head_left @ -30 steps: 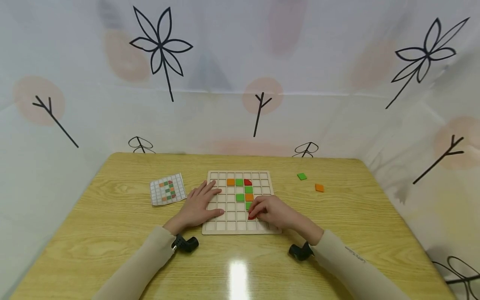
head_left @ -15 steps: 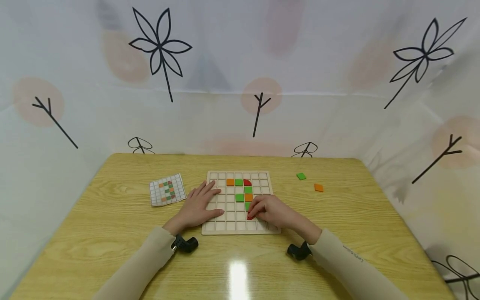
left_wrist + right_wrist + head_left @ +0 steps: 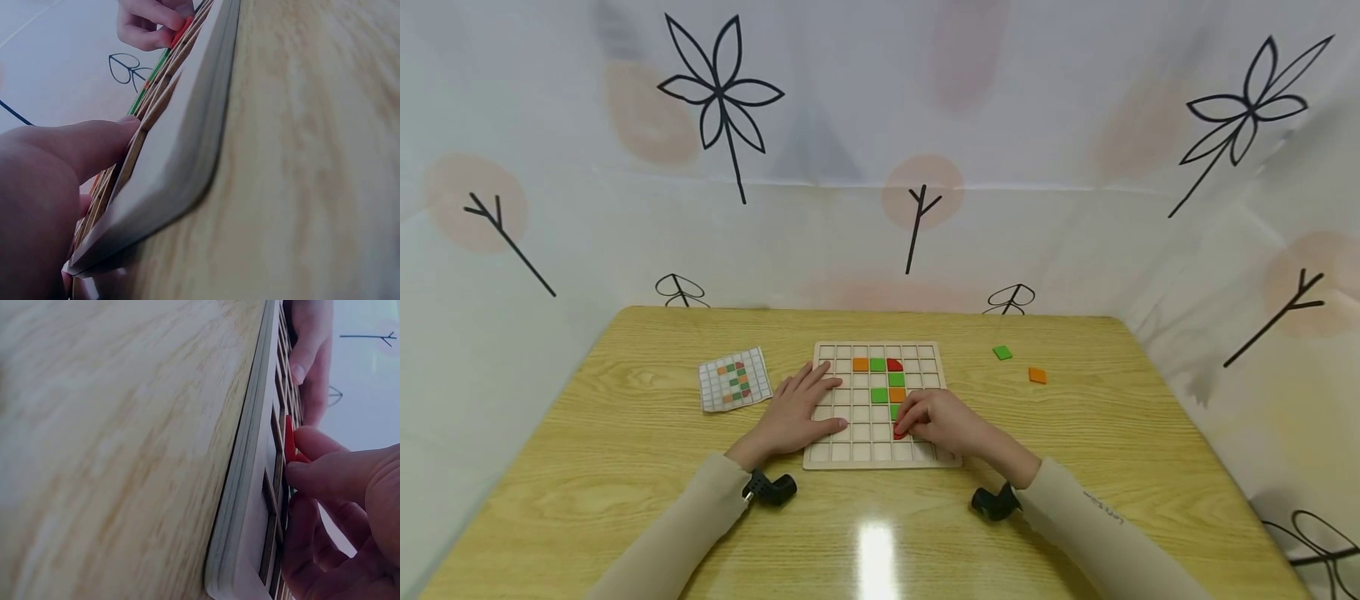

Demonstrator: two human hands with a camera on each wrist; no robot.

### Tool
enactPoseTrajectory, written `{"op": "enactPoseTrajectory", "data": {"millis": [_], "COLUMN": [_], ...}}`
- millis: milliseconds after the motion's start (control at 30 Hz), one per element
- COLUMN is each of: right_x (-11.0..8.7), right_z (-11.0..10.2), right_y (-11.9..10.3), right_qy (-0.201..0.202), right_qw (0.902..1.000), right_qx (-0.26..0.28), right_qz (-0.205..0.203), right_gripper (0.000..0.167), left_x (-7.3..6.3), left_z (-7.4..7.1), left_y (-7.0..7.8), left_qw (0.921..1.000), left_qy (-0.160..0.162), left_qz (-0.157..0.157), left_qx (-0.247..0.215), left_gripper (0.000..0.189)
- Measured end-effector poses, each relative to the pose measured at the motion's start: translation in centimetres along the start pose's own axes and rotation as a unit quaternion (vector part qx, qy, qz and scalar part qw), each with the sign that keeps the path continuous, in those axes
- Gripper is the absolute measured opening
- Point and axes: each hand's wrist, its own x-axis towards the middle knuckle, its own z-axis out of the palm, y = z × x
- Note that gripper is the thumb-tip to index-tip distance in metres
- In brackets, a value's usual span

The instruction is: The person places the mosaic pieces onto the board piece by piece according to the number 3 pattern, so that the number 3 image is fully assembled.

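Note:
A wooden grid board (image 3: 850,463) lies on the table in the head view. My left hand (image 3: 796,412) rests on its left side, fingers spread, thumb over the lower cells. My right hand (image 3: 946,422) pinches a red tile (image 3: 898,433) with a rounded edge at a cell in the lower right part of the grid. In the right wrist view the red tile (image 3: 289,440) stands tilted at the board's surface, between thumb and fingers. Above it, green tiles (image 3: 897,379), orange tiles (image 3: 897,395) and one more red tile (image 3: 894,365) sit in cells.
Left of the board lies a printed card (image 3: 735,380) with a coloured grid pattern. A loose green tile (image 3: 1002,352) and a loose orange tile (image 3: 1037,376) lie on the table to the right. A patterned cloth (image 3: 850,242) hangs behind the table.
The red tile in my right hand has shifted slightly within the same cell area, with the fingers still on it. My left hand has stayed in place.

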Motion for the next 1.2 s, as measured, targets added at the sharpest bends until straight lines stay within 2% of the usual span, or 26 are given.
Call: {"op": "enactPoseTrajectory", "data": {"millis": [200, 367, 800, 1200], "right_x": [0.01, 0.12, 0.07, -0.04], "right_z": [0.03, 0.04, -0.01, 0.46], "right_y": [-0.03, -0.16, -0.05, -0.09], "right_qy": [0.001, 0.001, 0.007, 0.034], "right_qw": [0.9999, 0.9996, 0.9995, 0.9994], "right_qx": [0.010, 0.018, 0.021, 0.008], "right_qz": [0.003, 0.021, 0.024, 0.002], "right_gripper": [0.022, 0.021, 0.017, 0.015], "left_x": [-0.01, -0.05, -0.08, 0.05], "left_z": [0.06, 0.04, -0.11, 0.02], "left_y": [-0.05, -0.02, 0.15, 0.00], "left_qw": [1.0000, 1.0000, 1.0000, 1.0000], "left_qy": [0.001, 0.001, 0.005, 0.005], "left_qz": [0.000, -0.001, 0.002, 0.003], "left_qx": [0.003, 0.001, 0.001, 0.003], "left_gripper": [0.071, 0.071, 0.071, 0.071]}}
